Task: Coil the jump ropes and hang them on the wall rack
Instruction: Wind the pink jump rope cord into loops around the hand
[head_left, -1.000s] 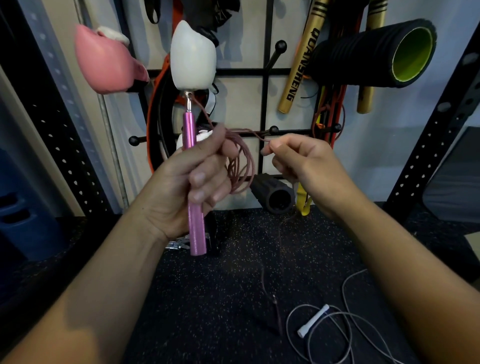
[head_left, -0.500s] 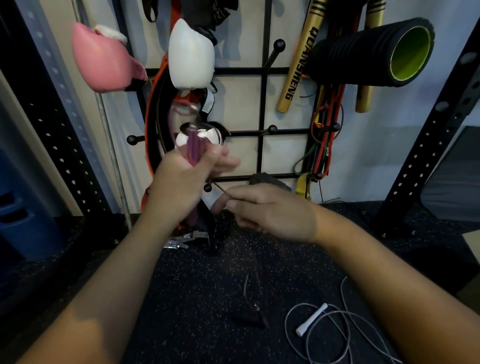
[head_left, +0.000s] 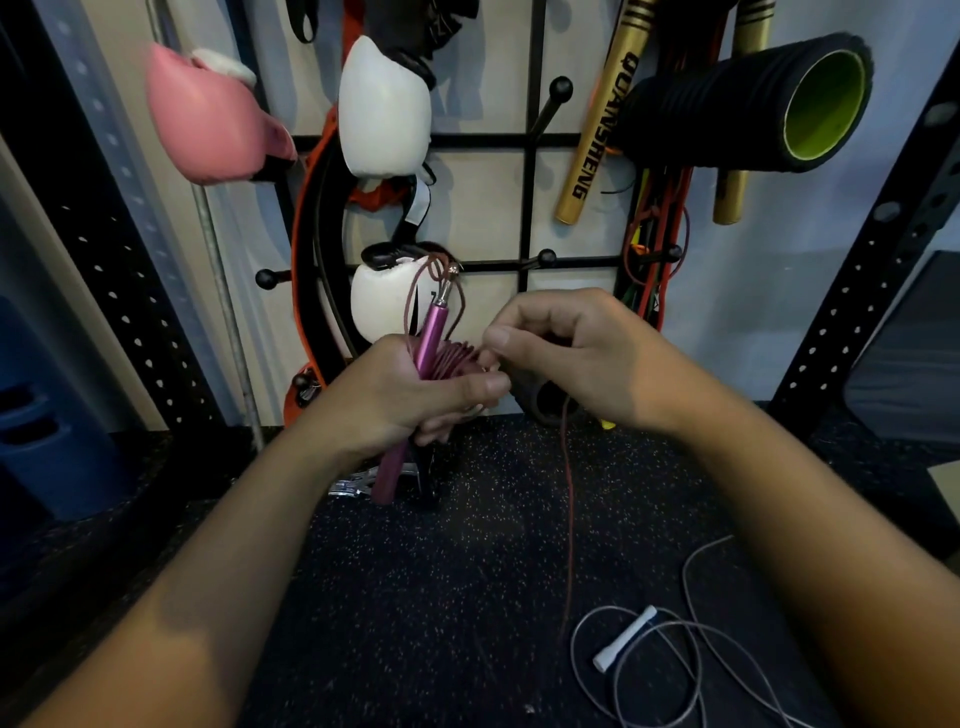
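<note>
My left hand (head_left: 415, 400) grips the pink jump rope handle (head_left: 431, 338) upright, with several loops of its dark red cord (head_left: 454, 358) gathered against the palm. My right hand (head_left: 576, 353) pinches the same cord just right of the coil; the free length of the cord (head_left: 570, 519) hangs down to the floor. A second rope, a grey-white jump rope (head_left: 675, 649) with a white handle (head_left: 623, 647), lies loose on the floor at the lower right. The black wall rack (head_left: 530, 208) stands straight ahead, with a free peg (head_left: 546, 256) just above my hands.
On the rack hang a pink boxing glove (head_left: 208, 119), white gloves (head_left: 384, 109), gold sticks (head_left: 597, 124), a black-and-green foam roller (head_left: 753, 104) and red bands (head_left: 660, 244). A black roller (head_left: 540, 402) lies on the floor. Black perforated uprights (head_left: 872, 249) flank both sides. Speckled black flooring (head_left: 441, 597) below.
My right hand rose from below the handle back up to the coil, laying another turn of cord. The handle tilted slightly right and the hanging cord drew taut.
</note>
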